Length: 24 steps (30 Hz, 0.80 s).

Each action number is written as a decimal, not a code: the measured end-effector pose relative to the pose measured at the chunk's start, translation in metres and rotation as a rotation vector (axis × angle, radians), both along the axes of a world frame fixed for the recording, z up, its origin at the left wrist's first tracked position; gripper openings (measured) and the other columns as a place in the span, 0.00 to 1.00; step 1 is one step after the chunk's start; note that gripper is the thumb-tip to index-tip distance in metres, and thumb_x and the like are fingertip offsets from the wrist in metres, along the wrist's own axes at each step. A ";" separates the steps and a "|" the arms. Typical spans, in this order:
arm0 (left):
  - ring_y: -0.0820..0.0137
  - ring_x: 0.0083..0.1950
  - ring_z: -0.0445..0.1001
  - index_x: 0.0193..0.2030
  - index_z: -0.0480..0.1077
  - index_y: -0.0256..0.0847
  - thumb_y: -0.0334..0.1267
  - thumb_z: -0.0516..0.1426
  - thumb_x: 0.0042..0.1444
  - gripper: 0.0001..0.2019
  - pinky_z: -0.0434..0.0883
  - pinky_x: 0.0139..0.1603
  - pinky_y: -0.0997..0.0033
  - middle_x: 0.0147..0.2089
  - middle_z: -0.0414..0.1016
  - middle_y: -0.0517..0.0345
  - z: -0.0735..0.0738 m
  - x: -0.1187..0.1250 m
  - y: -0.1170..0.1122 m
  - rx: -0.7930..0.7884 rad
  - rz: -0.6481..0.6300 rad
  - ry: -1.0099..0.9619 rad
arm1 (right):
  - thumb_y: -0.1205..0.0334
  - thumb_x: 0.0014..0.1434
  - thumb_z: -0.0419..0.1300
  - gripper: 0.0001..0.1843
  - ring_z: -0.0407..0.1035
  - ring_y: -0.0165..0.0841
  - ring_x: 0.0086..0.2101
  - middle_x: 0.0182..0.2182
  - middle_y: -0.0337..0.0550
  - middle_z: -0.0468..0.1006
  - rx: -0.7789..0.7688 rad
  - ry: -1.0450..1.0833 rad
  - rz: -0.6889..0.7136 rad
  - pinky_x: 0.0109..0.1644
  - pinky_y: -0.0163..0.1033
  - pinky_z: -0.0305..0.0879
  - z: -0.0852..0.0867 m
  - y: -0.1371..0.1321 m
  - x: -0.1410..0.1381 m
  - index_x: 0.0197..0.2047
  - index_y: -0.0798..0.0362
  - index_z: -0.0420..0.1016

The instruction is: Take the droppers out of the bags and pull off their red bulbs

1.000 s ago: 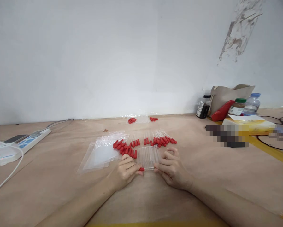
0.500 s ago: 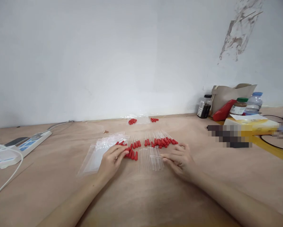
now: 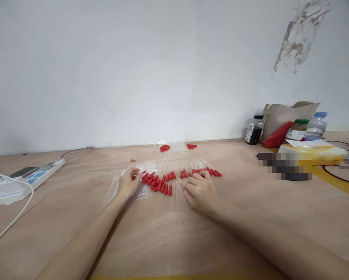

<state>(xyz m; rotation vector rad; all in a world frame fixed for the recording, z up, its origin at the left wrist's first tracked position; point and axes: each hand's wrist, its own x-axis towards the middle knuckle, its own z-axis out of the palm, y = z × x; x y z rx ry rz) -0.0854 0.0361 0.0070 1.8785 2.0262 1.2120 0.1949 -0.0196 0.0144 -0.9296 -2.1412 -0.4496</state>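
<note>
Beside the heap of red rubber bulbs, my left hand hovers over clear plastic bags. Its fingers are curved and apart, with nothing seen between them. My right hand is over the right part of a row of thin clear tubes. Its fingers are bent together, fingertips down among the tubes, and what they hold is hidden. Behind that hand lie clear droppers with red bulbs, tips pointing to the wall. Smaller groups of such droppers lie between the hands.
Near the wall, a clear bag lies with small red bulb piles. On the left are a power strip, a phone and a white cable. A dark bottle, jar and yellow tissue pack stand right.
My left hand has drawn back left from the red bulbs, its fingers parting. My right hand has moved left over the tubes; the clear tube it pinched no longer shows.
</note>
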 end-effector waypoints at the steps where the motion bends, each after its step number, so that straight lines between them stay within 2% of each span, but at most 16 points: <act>1: 0.69 0.30 0.71 0.38 0.66 0.38 0.46 0.52 0.48 0.15 0.67 0.33 0.72 0.32 0.73 0.56 -0.001 0.001 0.000 -0.015 -0.016 0.015 | 0.68 0.54 0.52 0.09 0.60 0.30 0.30 0.23 0.39 0.73 0.008 -0.026 -0.006 0.41 0.42 0.45 -0.001 0.001 -0.006 0.32 0.52 0.73; 5: 0.68 0.33 0.72 0.32 0.69 0.40 0.46 0.48 0.51 0.14 0.66 0.36 0.72 0.31 0.75 0.58 -0.001 0.000 0.000 -0.053 -0.071 0.056 | 0.67 0.52 0.53 0.07 0.60 0.32 0.32 0.25 0.40 0.73 -0.049 -0.105 -0.031 0.41 0.44 0.44 -0.006 -0.002 -0.020 0.26 0.54 0.70; 9: 0.66 0.38 0.72 0.36 0.70 0.40 0.45 0.47 0.51 0.15 0.66 0.40 0.70 0.36 0.76 0.56 -0.003 -0.004 0.004 -0.073 -0.080 0.066 | 0.61 0.52 0.55 0.07 0.59 0.32 0.33 0.25 0.39 0.73 -0.192 -0.125 -0.011 0.41 0.44 0.43 -0.006 -0.010 -0.021 0.26 0.53 0.70; 14: 0.67 0.37 0.73 0.39 0.69 0.38 0.42 0.49 0.51 0.14 0.68 0.39 0.70 0.37 0.76 0.55 -0.008 -0.008 0.007 -0.095 -0.055 0.056 | 0.45 0.49 0.56 0.18 0.60 0.35 0.35 0.27 0.42 0.73 -0.306 -0.108 0.013 0.43 0.45 0.43 -0.004 -0.014 -0.021 0.30 0.53 0.72; 17: 0.66 0.36 0.73 0.39 0.70 0.39 0.42 0.49 0.50 0.14 0.67 0.39 0.67 0.37 0.75 0.54 -0.004 -0.007 0.003 -0.086 -0.024 0.068 | 0.41 0.48 0.55 0.22 0.60 0.35 0.35 0.28 0.43 0.73 -0.338 -0.097 0.012 0.43 0.45 0.43 -0.003 -0.015 -0.021 0.31 0.53 0.73; 19: 0.64 0.38 0.71 0.39 0.70 0.39 0.44 0.51 0.50 0.14 0.67 0.41 0.64 0.39 0.73 0.52 0.002 -0.003 -0.003 -0.047 0.006 0.098 | 0.41 0.48 0.56 0.22 0.60 0.35 0.35 0.29 0.44 0.73 -0.344 -0.086 0.007 0.42 0.44 0.43 -0.001 -0.015 -0.020 0.31 0.52 0.73; 21: 0.61 0.42 0.69 0.36 0.70 0.40 0.44 0.52 0.49 0.13 0.65 0.44 0.62 0.39 0.72 0.52 0.009 0.004 -0.011 0.059 0.031 0.180 | 0.42 0.49 0.55 0.21 0.60 0.34 0.34 0.28 0.43 0.73 -0.344 -0.075 0.007 0.42 0.43 0.43 0.003 -0.015 -0.015 0.31 0.52 0.74; 24: 0.62 0.43 0.66 0.30 0.69 0.41 0.43 0.52 0.50 0.09 0.62 0.47 0.62 0.36 0.70 0.54 0.019 0.021 -0.023 0.224 -0.049 0.357 | 0.45 0.51 0.55 0.17 0.60 0.32 0.32 0.26 0.40 0.73 -0.342 -0.072 0.008 0.41 0.42 0.44 0.009 -0.014 0.000 0.30 0.50 0.74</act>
